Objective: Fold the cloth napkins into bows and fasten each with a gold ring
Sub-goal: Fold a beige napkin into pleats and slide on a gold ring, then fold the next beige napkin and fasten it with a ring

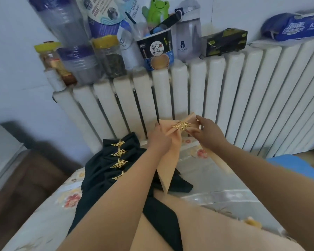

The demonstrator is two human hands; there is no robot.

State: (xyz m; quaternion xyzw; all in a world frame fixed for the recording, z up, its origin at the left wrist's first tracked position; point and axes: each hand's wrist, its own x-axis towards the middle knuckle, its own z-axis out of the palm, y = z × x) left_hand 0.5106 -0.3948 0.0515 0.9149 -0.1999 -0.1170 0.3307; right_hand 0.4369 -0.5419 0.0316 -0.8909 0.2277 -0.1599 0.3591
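Note:
A tan cloth napkin [168, 163] is held up in front of the radiator, folded into a bow shape at the top with its tails hanging down. A gold leaf-shaped ring [182, 125] sits around its middle. My left hand [158, 139] grips the napkin just below the ring. My right hand [206, 132] pinches the napkin's right loop beside the ring. To the left on the bed lies a pile of black napkin bows [105, 167], several of them fastened with gold leaf rings [119, 153].
A white radiator [216, 98] stands right behind the hands, its top crowded with jars, bottles, a noodle cup [156, 51] and a tissue pack [297, 26]. The floral bed cover [216, 180] lies underneath, and my legs reach into the foreground. A blue object [294, 165] is at right.

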